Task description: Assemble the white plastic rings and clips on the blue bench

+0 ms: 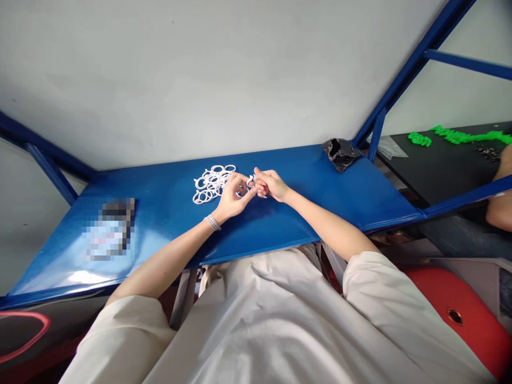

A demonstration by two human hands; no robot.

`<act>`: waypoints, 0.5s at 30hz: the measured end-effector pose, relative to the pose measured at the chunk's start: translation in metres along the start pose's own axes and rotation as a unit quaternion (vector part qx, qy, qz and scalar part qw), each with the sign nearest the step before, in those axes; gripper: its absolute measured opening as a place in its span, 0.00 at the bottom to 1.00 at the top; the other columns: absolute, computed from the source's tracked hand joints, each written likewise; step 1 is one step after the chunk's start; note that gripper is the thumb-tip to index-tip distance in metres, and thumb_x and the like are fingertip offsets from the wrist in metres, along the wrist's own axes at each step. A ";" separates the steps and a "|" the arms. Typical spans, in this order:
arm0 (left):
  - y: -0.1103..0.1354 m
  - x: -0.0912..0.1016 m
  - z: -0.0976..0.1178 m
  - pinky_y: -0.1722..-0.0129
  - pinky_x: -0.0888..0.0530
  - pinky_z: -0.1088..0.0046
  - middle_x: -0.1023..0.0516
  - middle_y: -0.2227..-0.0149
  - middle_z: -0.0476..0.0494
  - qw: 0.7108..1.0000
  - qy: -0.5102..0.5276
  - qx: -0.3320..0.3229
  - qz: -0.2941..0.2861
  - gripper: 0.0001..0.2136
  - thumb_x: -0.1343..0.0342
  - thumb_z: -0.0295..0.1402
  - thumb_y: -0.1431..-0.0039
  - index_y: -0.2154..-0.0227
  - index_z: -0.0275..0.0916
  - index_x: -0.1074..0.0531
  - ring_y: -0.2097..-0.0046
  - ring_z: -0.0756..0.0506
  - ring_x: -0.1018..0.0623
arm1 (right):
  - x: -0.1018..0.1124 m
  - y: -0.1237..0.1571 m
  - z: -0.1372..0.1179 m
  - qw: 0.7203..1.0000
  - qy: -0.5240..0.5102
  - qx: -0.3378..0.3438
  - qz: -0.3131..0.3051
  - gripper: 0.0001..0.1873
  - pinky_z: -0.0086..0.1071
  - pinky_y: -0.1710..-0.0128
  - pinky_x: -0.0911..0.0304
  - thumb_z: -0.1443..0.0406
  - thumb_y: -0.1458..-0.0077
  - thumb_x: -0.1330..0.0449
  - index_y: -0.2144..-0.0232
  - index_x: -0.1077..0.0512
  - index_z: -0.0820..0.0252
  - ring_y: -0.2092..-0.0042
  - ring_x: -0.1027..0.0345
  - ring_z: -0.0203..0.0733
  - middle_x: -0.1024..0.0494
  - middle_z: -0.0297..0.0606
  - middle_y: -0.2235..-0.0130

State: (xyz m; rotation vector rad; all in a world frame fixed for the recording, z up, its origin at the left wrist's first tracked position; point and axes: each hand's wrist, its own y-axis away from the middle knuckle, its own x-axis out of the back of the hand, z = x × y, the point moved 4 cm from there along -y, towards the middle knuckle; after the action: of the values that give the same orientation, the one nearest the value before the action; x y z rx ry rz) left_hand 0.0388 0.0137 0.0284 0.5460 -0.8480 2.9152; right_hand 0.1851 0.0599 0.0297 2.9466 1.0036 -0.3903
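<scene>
Several white plastic rings (202, 196), each with a small nub on its rim, lie in an overlapping cluster on the blue table. Just to the right of that cluster, my left hand (232, 198) has its fingers curled around a white ring (250, 182), and a silvery bracelet circles the wrist. My right hand (272, 185) pinches at the same ring from the other side, thumb on top. Fingers cover much of the ring, so its exact shape is partly hidden. Both hands are held close together over the table.
On the right of the blue table (280, 218) rests a crumpled black plastic bag (341, 154); a pixelated object (110, 229) lies at the left. A blue frame (400, 85) rises on the right. Beyond it, a dark table holds bright green pieces (460, 134), near another person's arm (500, 197).
</scene>
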 end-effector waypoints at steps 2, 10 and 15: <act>0.000 0.001 0.001 0.63 0.23 0.67 0.27 0.60 0.43 0.996 -0.078 -0.029 0.011 0.16 0.31 0.46 0.40 0.61 0.41 0.26 0.62 0.46 0.26 | 0.000 0.000 -0.001 1.000 -0.004 0.000 -0.006 0.41 0.27 0.82 0.44 0.32 0.51 0.32 0.84 0.44 0.56 0.82 0.45 0.29 0.39 0.27 0.83; 0.001 -0.003 -0.010 0.49 0.21 0.61 0.20 0.49 0.39 0.990 -0.133 -0.019 -0.031 0.26 0.28 0.43 0.44 0.47 0.40 0.30 0.52 0.41 0.20 | 0.001 0.001 -0.009 1.000 -0.015 -0.018 0.004 0.40 0.27 0.83 0.46 0.33 0.44 0.36 0.82 0.46 0.56 0.83 0.47 0.28 0.38 0.27 0.82; 0.001 -0.002 -0.013 0.49 0.21 0.61 0.18 0.51 0.39 0.993 -0.118 -0.007 -0.023 0.22 0.30 0.44 0.41 0.49 0.40 0.28 0.53 0.41 0.18 | 0.006 0.000 -0.010 0.999 -0.026 -0.032 0.013 0.40 0.27 0.84 0.48 0.32 0.41 0.41 0.82 0.46 0.55 0.83 0.48 0.29 0.39 0.28 0.82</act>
State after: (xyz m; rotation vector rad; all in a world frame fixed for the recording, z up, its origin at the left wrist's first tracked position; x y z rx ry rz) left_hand 0.0366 0.0198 0.0171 0.9110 -0.8652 2.8381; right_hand 0.1915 0.0643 0.0381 2.8748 0.9513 -0.4236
